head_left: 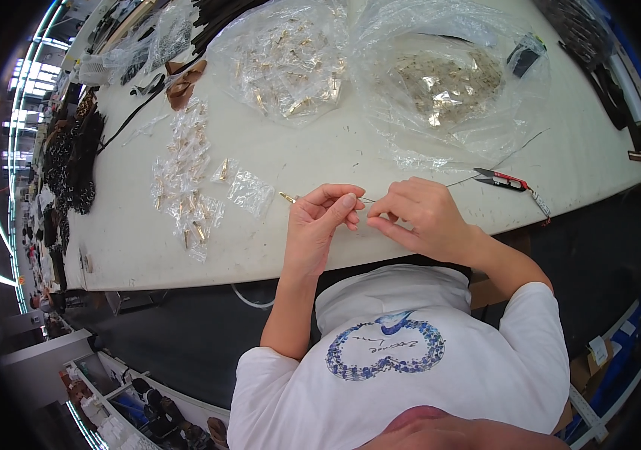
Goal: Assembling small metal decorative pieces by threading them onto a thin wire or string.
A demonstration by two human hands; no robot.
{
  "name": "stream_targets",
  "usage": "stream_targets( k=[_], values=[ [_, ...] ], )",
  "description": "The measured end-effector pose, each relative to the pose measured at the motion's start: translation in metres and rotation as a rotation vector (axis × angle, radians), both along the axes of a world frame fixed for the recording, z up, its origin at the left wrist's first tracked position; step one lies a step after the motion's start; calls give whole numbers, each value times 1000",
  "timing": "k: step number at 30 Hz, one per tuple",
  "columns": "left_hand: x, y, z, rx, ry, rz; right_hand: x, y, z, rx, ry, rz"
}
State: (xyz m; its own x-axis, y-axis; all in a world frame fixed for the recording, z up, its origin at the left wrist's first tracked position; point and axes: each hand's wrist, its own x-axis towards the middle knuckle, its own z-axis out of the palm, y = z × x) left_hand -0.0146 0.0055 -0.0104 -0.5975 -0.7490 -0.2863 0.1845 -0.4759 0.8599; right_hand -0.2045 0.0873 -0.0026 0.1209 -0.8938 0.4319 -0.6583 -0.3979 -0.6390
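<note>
My left hand [325, 217] is closed in a pinch on a thin dark cord [367, 200] near the table's front edge. Just to its right, my right hand [424, 214] pinches the same strand, fingers curled. Beyond that hand, a dark strand [457, 182] trails away to the right, past thread snips [502, 180] with red on the handles. A small gold metal piece [288, 198] shows at the left side of my left hand; whether it is held or lies on the table I cannot tell. Left of it lies a small clear plastic bag [251, 193].
A pile of small clear bags with gold pieces [185, 169] lies left. Farther back stand a large clear bag of gold pieces [290, 60] and an open clear bag of small parts [451, 82]. Black cords [73, 154] hang at the left edge of the white table [320, 154].
</note>
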Motion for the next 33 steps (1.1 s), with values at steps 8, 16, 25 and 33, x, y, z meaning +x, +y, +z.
stream_targets(
  k=[8,16,25,33],
  values=[
    [21,-5,10,-36,58,9,-12,-7,9,220,-448,-72],
    [21,-1,10,-22,97,-2,4,-15,-6,134,-314,-25],
    [5,5,14,-767,-374,65,-5,-20,6,-285,316,-73],
    [-5,14,8,-341,-93,12,-5,-22,15,-379,420,-56]
  ],
)
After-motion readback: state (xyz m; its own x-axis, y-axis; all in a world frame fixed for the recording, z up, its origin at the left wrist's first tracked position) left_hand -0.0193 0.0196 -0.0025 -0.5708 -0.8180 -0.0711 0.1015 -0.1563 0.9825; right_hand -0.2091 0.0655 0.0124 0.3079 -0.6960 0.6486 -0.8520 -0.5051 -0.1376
